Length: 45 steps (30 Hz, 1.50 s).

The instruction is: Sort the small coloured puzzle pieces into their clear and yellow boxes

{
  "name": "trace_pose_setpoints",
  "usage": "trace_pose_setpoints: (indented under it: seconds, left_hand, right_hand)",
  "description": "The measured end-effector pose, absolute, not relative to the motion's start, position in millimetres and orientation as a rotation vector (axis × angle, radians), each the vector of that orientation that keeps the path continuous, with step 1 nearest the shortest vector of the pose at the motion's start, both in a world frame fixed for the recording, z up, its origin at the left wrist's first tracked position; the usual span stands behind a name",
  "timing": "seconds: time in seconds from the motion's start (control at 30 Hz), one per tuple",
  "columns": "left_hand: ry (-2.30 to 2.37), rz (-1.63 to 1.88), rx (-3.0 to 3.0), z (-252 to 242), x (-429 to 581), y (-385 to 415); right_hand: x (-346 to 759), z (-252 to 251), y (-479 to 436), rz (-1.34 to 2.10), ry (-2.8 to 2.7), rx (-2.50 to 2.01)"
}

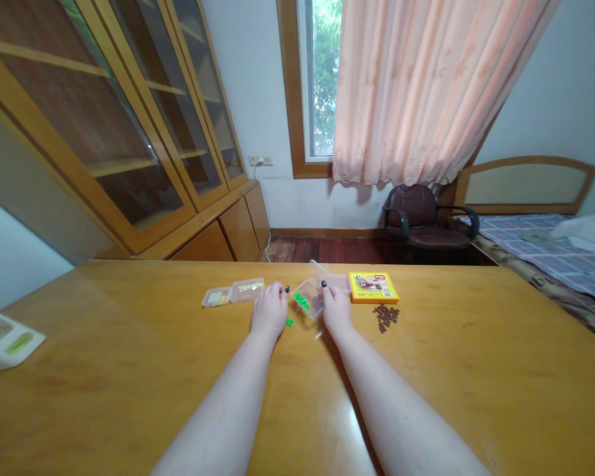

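My right hand (336,308) grips the side of a clear plastic box (315,305), its thumb on the rim. The box is tilted above the table, and bright green small pieces (302,301) lie in it. To the left of the box, my left hand (270,309) is closed, its thumb against the curled fingers; whatever they may hold is hidden. Below it on the table lies another green piece (289,322). Beyond my left hand stands an open clear case (248,289) with pale small pieces inside.
Right of my hands lie a yellow box (373,288) with a printed picture and a pile of brown small pieces (386,317). A white plastic object (10,338) is at the table's left edge. Beyond the wooden table (178,383) stand a chair (416,218) and a bed (540,238).
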State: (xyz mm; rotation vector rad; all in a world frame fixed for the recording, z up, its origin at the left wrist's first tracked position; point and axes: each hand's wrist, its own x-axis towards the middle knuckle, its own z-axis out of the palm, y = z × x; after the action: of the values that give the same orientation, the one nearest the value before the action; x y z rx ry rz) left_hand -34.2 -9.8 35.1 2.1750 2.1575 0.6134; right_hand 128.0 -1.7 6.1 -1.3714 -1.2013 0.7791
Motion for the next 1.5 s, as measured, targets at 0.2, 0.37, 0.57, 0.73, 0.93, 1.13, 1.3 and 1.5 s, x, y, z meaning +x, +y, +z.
trace_pose_setpoints:
  seconds: [0.2, 0.37, 0.57, 0.73, 0.93, 1.13, 1.3, 1.5]
  left_hand:
    - [2.228, 0.23, 2.151, 25.5, -33.8, -5.9]
    - [2.154, 0.124, 2.189, 21.9, -33.8, -6.3]
    - [2.171, 0.113, 2.172, 26.1, -32.5, -7.6]
    - [2.171, 0.133, 2.174, 23.7, -33.0, -6.1]
    - [2.153, 0.132, 2.181, 22.1, -34.4, -5.3]
    - [2.178, 0.135, 2.118, 25.7, -34.1, -5.8]
    - [2.436, 0.102, 1.906, 27.8, -37.1, -8.6]
    - [2.277, -0.027, 2.062, 26.6, -36.3, -11.2]
  right_hand:
    - [129.1, 7.2, -2.4, 0.79, -1.18, -1.367]
    - [128.4, 7.4, -2.5, 0.813, -1.168, -1.349]
    - [128.4, 8.4, -2.5, 0.789, -1.173, -1.354]
    - [127.7, 8.5, -2.4, 0.78, -1.177, -1.363]
    - [126.1, 5.4, -0.9, 0.802, -1.189, -1.339]
    - [125.9, 5.1, -0.9, 0.8, -1.189, -1.331]
    - [126.3, 6.6, -1.8, 0.811, -1.189, -1.352]
    - [126.2, 7.6, -2.6, 0.826, -1.19, -1.35]
